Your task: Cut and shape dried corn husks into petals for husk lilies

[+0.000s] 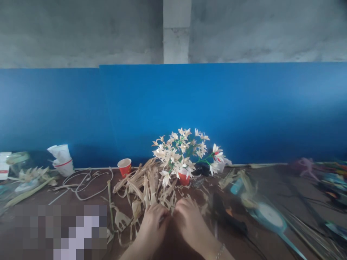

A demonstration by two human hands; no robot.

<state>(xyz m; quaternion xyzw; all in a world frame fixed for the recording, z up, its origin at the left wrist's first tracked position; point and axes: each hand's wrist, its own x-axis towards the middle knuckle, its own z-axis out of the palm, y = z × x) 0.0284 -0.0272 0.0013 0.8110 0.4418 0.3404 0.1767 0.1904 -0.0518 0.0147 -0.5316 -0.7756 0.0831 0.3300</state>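
Observation:
My left hand and my right hand are close together over the brown table, their fingers curled inward. Whatever they pinch is small and hidden behind the fingers. Just beyond them lies a heap of dry, tan husk strips, some of it right at my left fingertips. Behind the heap stands a bunch of cream-white handmade flowers on green stems, in a red paper cup. Cut husk pieces lie left of my left hand.
Another red cup and a looped white cord lie to the left. On the right are a dark corded tool, blurred, and a teal-edged round object. A blue panel rises behind the table.

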